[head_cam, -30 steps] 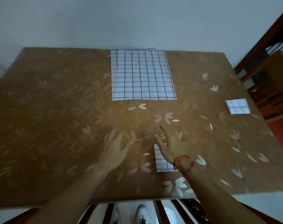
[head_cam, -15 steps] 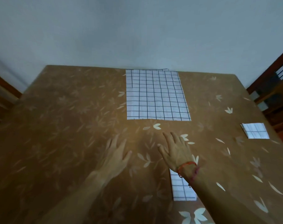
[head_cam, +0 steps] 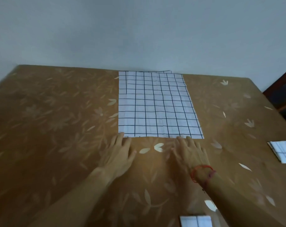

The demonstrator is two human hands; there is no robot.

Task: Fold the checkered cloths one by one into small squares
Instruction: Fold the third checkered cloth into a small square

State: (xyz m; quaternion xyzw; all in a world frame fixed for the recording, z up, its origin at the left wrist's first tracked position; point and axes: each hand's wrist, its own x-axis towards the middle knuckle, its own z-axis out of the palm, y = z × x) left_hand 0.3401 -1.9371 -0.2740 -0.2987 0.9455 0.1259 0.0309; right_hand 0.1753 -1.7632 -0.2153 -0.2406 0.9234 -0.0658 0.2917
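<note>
Checkered cloth lies flat in the centre of the frame, its near edge right at the fingertips of both hands. The left fingertips sit at the cloth's lower-left corner, touching it or just short of it (motion blur keeps me from telling which). The right fingertips meet the same edge, but well inside the lower-right corner. On both the left hand and the right hand the fingers are straight and spread, palms down, holding nothing. A red string bracelet circles the right wrist.

Further out, one folded square rests at the right edge of the frame and another at the bottom edge, both on the brown leaf-patterned table.

Several risks follow, in my judgement. A second layer peeks out along the cloth's far edge and left side, so a careless pinch could lift two layers together. With the right hand inside its corner, that corner may droop and skew the fold. Flat fingers pushing forward could also slide the cloth toward the wall instead of catching its edge.
</note>
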